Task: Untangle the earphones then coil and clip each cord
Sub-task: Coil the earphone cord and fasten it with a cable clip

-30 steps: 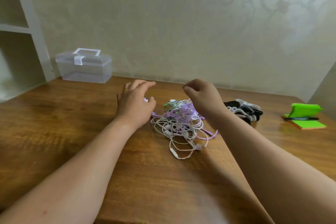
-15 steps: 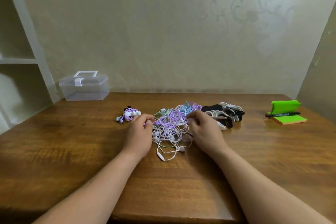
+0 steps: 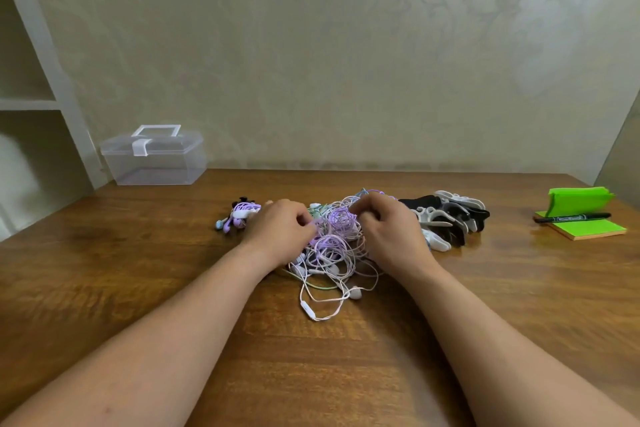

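Note:
A tangled heap of earphones point(image 3: 334, 246), with purple, white, pink and green cords, lies in the middle of the wooden table point(image 3: 104, 270). My left hand point(image 3: 280, 230) sits on the heap's left side with its fingers curled into the cords. My right hand point(image 3: 388, 232) sits on the right side, fingers curled into the cords too. A white cord with an inline remote point(image 3: 308, 310) trails toward me. One coiled purple earphone set point(image 3: 240, 215), held by a black clip, lies just left of my left hand. A pile of black and white clips point(image 3: 450, 218) lies right of my right hand.
A clear plastic box with a white handle point(image 3: 154, 158) stands at the back left by the wall. Green sticky notes point(image 3: 585, 215) with a black marker on them are at the far right. White shelving point(image 3: 31, 104) rises at the left.
The camera has tipped up and back, so the table sits lower in view. Both hands have come down onto the heap and closed their fingers into the cords.

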Action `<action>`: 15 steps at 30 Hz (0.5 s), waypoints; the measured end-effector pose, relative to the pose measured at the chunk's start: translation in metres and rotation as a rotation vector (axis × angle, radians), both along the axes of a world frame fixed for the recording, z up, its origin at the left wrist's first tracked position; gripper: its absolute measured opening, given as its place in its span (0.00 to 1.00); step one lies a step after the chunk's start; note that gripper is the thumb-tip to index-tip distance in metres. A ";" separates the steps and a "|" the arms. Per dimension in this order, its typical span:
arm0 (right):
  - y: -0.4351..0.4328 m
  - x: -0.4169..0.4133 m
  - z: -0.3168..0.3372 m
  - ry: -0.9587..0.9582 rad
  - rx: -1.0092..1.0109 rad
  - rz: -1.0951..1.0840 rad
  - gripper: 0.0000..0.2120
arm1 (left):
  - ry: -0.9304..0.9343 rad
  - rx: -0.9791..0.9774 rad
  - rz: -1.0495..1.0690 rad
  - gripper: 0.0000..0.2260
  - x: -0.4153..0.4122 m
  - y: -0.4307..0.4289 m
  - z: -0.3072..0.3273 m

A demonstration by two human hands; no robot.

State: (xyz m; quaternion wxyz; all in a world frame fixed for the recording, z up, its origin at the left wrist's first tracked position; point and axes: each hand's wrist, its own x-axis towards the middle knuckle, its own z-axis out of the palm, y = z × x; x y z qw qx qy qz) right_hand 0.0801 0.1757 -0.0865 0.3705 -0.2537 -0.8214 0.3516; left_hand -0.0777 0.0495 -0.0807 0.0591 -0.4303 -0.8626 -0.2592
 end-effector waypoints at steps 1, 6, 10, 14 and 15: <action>0.000 0.002 0.000 0.008 -0.005 -0.003 0.14 | 0.021 0.058 -0.001 0.09 -0.002 -0.001 0.000; -0.003 0.012 0.002 0.143 -0.071 -0.036 0.10 | -0.258 0.445 -0.174 0.06 -0.004 0.002 0.031; -0.016 0.017 0.020 0.277 -0.293 0.109 0.16 | -0.452 0.611 -0.339 0.07 0.020 0.002 0.076; -0.030 0.020 0.063 0.199 -0.318 0.409 0.33 | -0.678 0.725 -0.437 0.05 0.046 -0.005 0.113; -0.033 0.019 0.071 0.159 -0.300 0.489 0.32 | -0.724 0.750 -0.454 0.05 0.052 -0.006 0.120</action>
